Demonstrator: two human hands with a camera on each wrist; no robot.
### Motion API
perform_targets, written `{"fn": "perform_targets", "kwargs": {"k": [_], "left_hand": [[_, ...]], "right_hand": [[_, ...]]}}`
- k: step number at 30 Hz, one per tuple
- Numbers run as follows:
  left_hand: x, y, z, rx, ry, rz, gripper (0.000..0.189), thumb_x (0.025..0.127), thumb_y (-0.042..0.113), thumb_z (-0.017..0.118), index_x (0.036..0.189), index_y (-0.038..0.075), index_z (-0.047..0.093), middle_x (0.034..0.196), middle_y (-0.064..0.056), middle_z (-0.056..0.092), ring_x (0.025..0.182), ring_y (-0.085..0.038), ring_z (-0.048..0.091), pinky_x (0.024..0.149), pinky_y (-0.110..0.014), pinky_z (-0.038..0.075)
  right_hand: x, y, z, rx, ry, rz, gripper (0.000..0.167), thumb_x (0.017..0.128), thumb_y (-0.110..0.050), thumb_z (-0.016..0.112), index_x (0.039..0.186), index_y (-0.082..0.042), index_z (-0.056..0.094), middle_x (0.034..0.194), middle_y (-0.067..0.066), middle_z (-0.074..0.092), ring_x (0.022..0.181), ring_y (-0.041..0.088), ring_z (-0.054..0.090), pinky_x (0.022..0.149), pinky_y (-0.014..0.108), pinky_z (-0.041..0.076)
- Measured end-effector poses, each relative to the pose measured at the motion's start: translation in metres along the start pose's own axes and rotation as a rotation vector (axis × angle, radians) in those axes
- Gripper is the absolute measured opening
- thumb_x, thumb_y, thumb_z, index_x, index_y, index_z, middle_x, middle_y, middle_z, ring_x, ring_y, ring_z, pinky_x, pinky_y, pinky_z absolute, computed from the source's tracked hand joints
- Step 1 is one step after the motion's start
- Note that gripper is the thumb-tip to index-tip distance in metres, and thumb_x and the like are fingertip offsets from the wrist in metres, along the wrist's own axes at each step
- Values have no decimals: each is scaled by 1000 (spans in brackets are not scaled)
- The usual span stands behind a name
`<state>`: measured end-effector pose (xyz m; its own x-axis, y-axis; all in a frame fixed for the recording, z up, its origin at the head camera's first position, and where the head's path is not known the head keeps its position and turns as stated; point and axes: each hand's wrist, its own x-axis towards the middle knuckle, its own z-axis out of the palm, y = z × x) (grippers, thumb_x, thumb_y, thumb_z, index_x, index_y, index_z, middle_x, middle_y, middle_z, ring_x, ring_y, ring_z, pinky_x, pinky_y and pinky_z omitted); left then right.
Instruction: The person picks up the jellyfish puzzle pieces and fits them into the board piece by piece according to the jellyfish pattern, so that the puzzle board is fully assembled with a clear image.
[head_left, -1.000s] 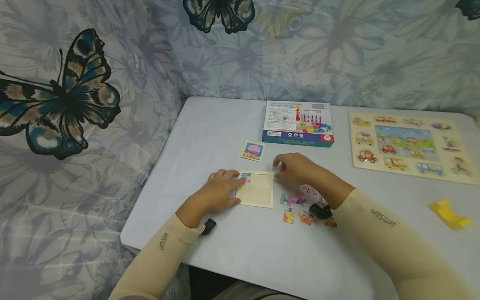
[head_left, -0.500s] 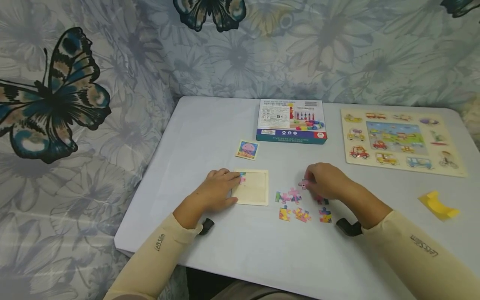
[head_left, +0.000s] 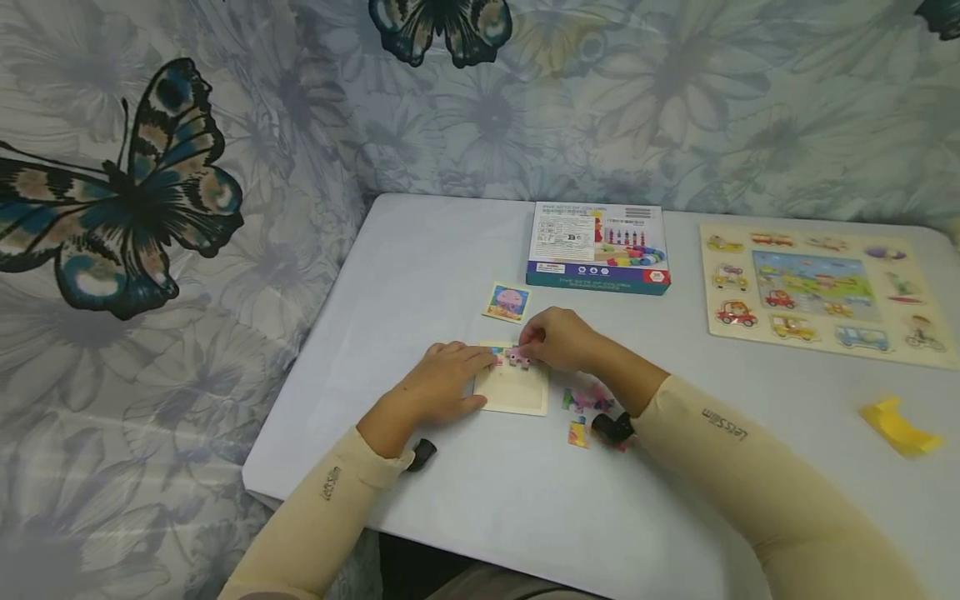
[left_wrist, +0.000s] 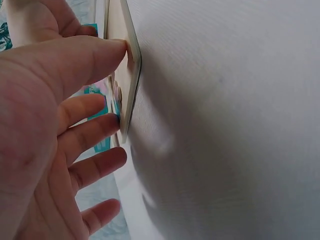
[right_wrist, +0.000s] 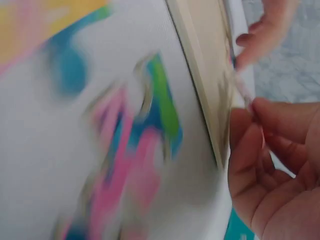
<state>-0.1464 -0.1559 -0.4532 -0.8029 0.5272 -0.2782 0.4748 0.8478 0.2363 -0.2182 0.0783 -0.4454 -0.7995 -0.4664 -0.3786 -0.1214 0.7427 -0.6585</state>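
**Pink puzzle piece held over the small tray**

Near the centre of the head view, the right hand (head_left: pixel 558 340) pinches a pink puzzle piece (head_left: pixel 517 358) between curled fingertips, holding it at the upper edge of the small wooden puzzle tray (head_left: pixel 517 393). The tray lies flat on the white table (head_left: pixel 465 492), just below centre frame. The left hand (head_left: pixel 442 385) rests on the tray's left edge with fingers straight and relaxed; the left wrist view shows its fingertips (left_wrist: pixel 107 52) touching the tray's rim. A blue and pink piece already sits in the tray's upper left corner, beside the left fingertips.

Loose puzzle pieces (head_left: pixel 587 402) lie just right of the tray, partly hidden by the right forearm. A jellyfish picture card (head_left: pixel 506 302) lies above the tray. Farther up, a toy box (head_left: pixel 597 247) stands at centre top of the table, and a vehicle puzzle board (head_left: pixel 817 292) fills the upper right. A yellow object (head_left: pixel 896 427) sits at the right edge.
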Motion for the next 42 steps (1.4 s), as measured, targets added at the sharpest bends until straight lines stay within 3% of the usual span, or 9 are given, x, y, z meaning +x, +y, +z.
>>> {"fn": "perform_targets", "kwargs": {"k": [4, 9, 14, 21, 26, 32, 37, 42], "left_hand": [[5, 2, 1, -11, 11, 18, 69, 96, 43, 68, 156, 23, 41, 159, 7, 44, 144, -22, 41, 118, -49, 29], [7, 4, 0, 58, 6, 20, 67, 98, 48, 63, 158, 26, 42, 156, 5, 45, 140, -24, 42, 115, -50, 32], [8, 7, 1, 98, -8, 1, 61, 101, 50, 57, 156, 26, 45, 155, 4, 45, 140, -24, 41, 115, -50, 32], [8, 12, 1, 109, -20, -29, 60, 102, 49, 58, 155, 24, 46, 155, 3, 46, 138, -24, 43, 115, -49, 33], [9, 14, 1, 117, -29, -42, 62, 102, 48, 58, 157, 26, 43, 155, 3, 45, 138, -24, 42, 116, -48, 32], [11, 17, 1, 131, -9, -32, 63, 100, 46, 62, 155, 20, 46, 152, -1, 48, 136, -25, 44, 115, -47, 34], [12, 18, 2, 153, 8, -18, 63, 99, 47, 63, 153, 18, 48, 150, -1, 49, 136, -24, 43, 116, -46, 33], [16, 21, 1, 219, 56, 9, 57, 98, 48, 63, 146, 18, 54, 146, 1, 50, 135, -22, 43, 114, -44, 35]], "right_hand": [[9, -5, 7, -51, 12, 9, 9, 96, -19, 73, 95, -12, 78, 90, 4, 70, 87, 21, 60, 76, 30, 53], [14, -13, 12, -132, 27, 38, 9, 95, -19, 73, 94, -13, 79, 92, 3, 70, 90, 21, 61, 84, 33, 55], [15, -17, 16, -252, 58, 0, 8, 94, -20, 75, 90, -13, 74, 89, 3, 67, 87, 21, 60, 83, 34, 53], [9, -8, 10, -276, 62, -45, 21, 92, -25, 77, 106, -10, 73, 97, 5, 67, 91, 22, 59, 87, 37, 52], [-16, 17, -15, -271, 56, -7, 27, 91, -23, 77, 114, -10, 73, 106, 10, 69, 97, 26, 60, 92, 45, 52], [-63, 59, -44, -305, -9, 104, 32, 88, -27, 81, 115, -11, 72, 110, 10, 70, 99, 27, 60, 91, 48, 55], [-93, 84, -52, -317, -39, 182, 42, 84, -32, 85, 114, -6, 70, 103, 9, 67, 94, 26, 58, 86, 46, 56], [-106, 96, -49, -289, 9, 206, 39, 83, -32, 86, 106, -5, 70, 94, 7, 65, 88, 25, 56, 80, 41, 54]]}}
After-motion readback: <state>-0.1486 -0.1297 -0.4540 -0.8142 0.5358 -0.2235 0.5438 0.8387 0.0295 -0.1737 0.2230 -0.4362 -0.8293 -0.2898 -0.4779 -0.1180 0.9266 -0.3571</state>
